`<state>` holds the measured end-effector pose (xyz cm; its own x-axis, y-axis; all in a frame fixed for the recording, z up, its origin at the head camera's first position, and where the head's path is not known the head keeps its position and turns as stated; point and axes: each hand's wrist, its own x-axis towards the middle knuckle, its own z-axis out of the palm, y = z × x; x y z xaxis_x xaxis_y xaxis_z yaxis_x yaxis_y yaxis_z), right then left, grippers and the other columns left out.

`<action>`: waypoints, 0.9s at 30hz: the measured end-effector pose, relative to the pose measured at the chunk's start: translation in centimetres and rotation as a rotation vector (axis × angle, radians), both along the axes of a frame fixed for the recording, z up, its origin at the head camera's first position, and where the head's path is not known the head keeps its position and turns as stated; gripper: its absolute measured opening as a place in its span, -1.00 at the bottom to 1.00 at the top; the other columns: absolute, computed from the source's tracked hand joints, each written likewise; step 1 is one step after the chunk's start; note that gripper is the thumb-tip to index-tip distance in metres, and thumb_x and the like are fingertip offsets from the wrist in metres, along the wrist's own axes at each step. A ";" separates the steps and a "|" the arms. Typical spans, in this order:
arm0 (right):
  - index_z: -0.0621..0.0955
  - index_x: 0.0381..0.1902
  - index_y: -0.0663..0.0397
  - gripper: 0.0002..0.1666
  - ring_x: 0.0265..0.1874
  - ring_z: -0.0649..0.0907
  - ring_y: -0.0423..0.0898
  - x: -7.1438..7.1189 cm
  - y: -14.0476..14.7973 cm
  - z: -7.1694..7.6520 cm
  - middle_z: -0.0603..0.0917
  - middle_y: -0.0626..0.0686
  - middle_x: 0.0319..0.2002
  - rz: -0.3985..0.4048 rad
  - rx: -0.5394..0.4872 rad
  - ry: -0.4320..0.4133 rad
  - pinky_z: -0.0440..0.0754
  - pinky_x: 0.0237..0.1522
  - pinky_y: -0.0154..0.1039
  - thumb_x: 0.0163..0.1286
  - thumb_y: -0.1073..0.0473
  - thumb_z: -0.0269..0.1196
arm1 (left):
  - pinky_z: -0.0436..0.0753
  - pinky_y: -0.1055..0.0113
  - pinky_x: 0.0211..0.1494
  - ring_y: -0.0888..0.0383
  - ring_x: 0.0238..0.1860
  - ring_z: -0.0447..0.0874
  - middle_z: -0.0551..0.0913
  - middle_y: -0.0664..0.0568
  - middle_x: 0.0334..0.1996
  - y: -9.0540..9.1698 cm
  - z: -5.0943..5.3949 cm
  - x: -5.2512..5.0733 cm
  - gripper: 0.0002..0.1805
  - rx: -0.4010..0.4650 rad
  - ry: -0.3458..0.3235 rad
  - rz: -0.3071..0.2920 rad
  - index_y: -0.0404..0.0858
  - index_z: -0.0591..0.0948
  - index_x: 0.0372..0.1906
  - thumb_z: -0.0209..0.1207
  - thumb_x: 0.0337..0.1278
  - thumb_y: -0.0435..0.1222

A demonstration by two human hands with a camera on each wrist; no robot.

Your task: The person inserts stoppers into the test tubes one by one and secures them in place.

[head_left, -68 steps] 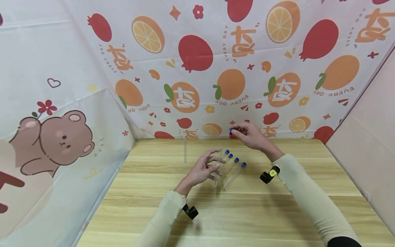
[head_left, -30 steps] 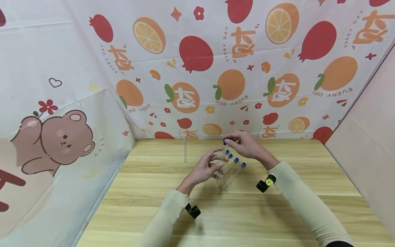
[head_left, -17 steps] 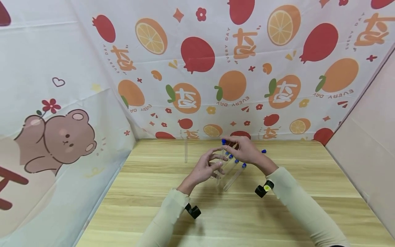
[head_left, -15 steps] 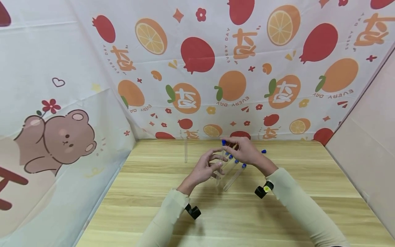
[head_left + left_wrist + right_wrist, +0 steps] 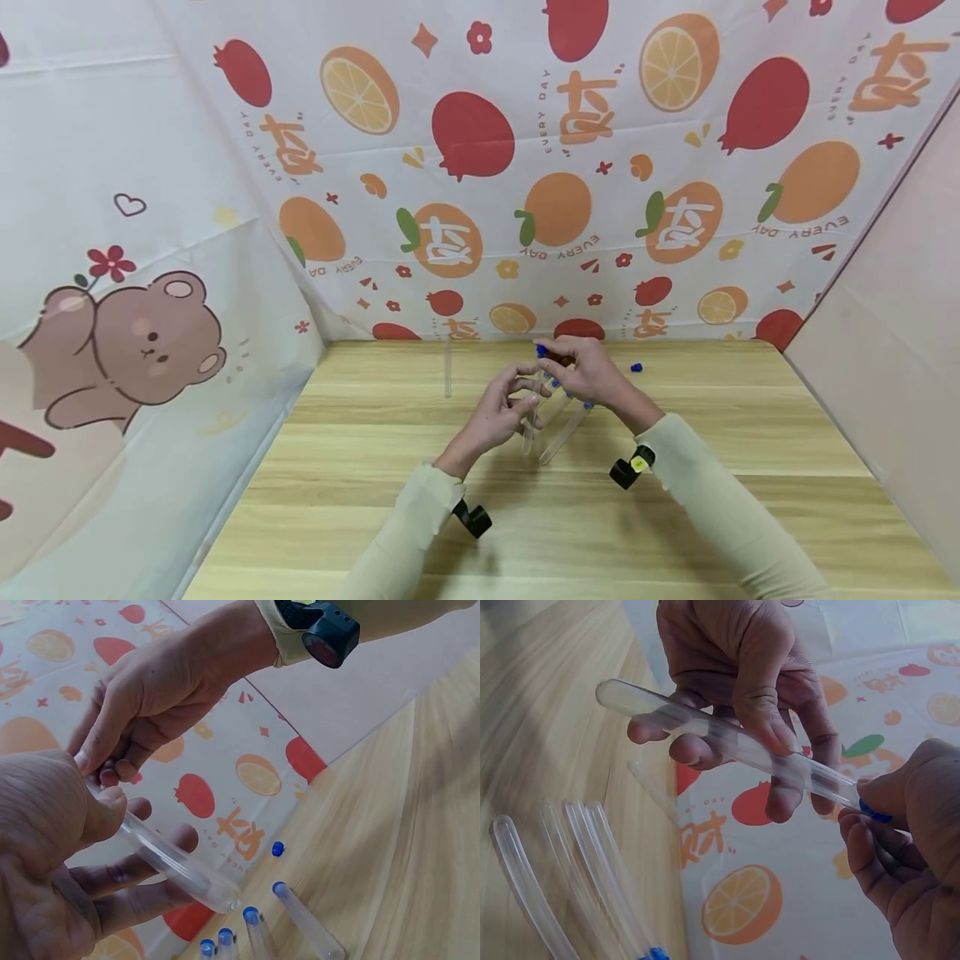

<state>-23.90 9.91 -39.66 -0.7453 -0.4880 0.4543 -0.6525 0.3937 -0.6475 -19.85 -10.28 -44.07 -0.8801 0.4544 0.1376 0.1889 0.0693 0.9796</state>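
My left hand (image 5: 498,408) holds a clear test tube (image 5: 727,742) between thumb and fingers, tilted above the table. At the tube's mouth, my right hand (image 5: 592,371) pinches a blue stopper (image 5: 874,812) with thumb and fingers. The fingertips partly hide the stopper, so how deep it sits I cannot tell. Several test tubes with blue stoppers lie in a row under the hands, the nearest being a stoppered tube (image 5: 309,922). A loose blue stopper (image 5: 636,367) lies on the table behind the right wrist.
A test tube without a stopper (image 5: 447,371) lies at the back left of the wooden table (image 5: 570,533). Fruit-printed cloth (image 5: 480,225) rises along the table's back edge. A bear-printed cloth (image 5: 165,358) hangs on the left side, with a pale wall (image 5: 892,333) on the right.
My right hand has come down leftward, bringing its blue stopper from above the tube to the tube's mouth. The loose stopper has come into view behind my wrist. The left hand keeps its hold.
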 end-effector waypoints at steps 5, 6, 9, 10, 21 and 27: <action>0.66 0.19 0.23 -0.60 -0.53 0.47 -0.21 0.0 -0.5 -0.6 0.62 0.05 -0.44 0.009 -0.024 0.021 0.48 -0.48 -0.35 0.41 0.30 0.31 | 0.77 0.15 -0.44 0.05 -0.42 0.75 0.58 -0.39 0.10 0.0 -0.4 0.2 -0.56 -0.001 -0.006 0.030 -0.17 0.33 0.39 -0.02 0.53 -0.43; 0.67 0.18 0.23 -0.61 -0.53 0.47 -0.22 0.0 -0.6 -0.7 0.63 0.05 -0.43 0.011 -0.023 0.023 0.48 -0.48 -0.36 0.41 0.31 0.31 | 0.77 0.15 -0.45 0.06 -0.43 0.74 0.57 -0.39 0.09 -0.1 -0.5 0.3 -0.57 -0.003 -0.009 0.036 -0.17 0.33 0.38 -0.02 0.53 -0.43; 0.67 0.17 0.23 -0.62 -0.54 0.44 -0.25 0.1 -0.9 -1.0 0.63 0.05 -0.42 0.012 -0.015 0.022 0.45 -0.51 -0.42 0.42 0.30 0.30 | 0.76 0.14 -0.48 0.05 -0.46 0.74 0.56 -0.44 0.06 -0.2 -0.7 0.3 -0.58 -0.003 -0.007 0.040 -0.20 0.33 0.36 -0.02 0.52 -0.45; 0.67 0.17 0.24 -0.62 -0.55 0.44 -0.25 0.1 -0.9 -1.1 0.63 0.05 -0.43 0.010 -0.014 0.021 0.43 -0.52 -0.43 0.42 0.30 0.30 | 0.76 0.14 -0.49 0.03 -0.47 0.74 0.55 -0.45 0.06 -0.2 -0.7 0.4 -0.58 -0.001 -0.006 0.040 -0.21 0.33 0.36 -0.02 0.52 -0.46; 0.63 0.24 0.19 -0.59 -0.58 0.45 -0.22 -0.4 -0.3 -1.1 0.63 0.17 -0.37 -0.001 -0.080 -0.146 0.39 -0.58 -0.42 0.50 0.19 0.25 | 0.75 0.17 -0.47 0.02 -0.37 0.80 0.63 -0.36 0.13 -0.9 0.3 -0.3 -0.55 -0.050 0.005 -0.006 -0.17 0.33 0.43 0.02 0.54 -0.34; 0.61 0.28 0.15 -0.58 -0.49 0.59 -0.21 -0.6 -0.2 -1.1 0.74 0.22 -0.21 -0.004 -0.090 -0.211 0.57 -0.44 -0.37 0.53 0.15 0.21 | 0.78 0.16 -0.44 0.07 -0.35 0.82 0.62 -0.38 0.12 -1.0 0.3 -0.5 -0.47 -0.058 -0.015 -0.006 -0.20 0.30 0.49 0.07 0.53 -0.28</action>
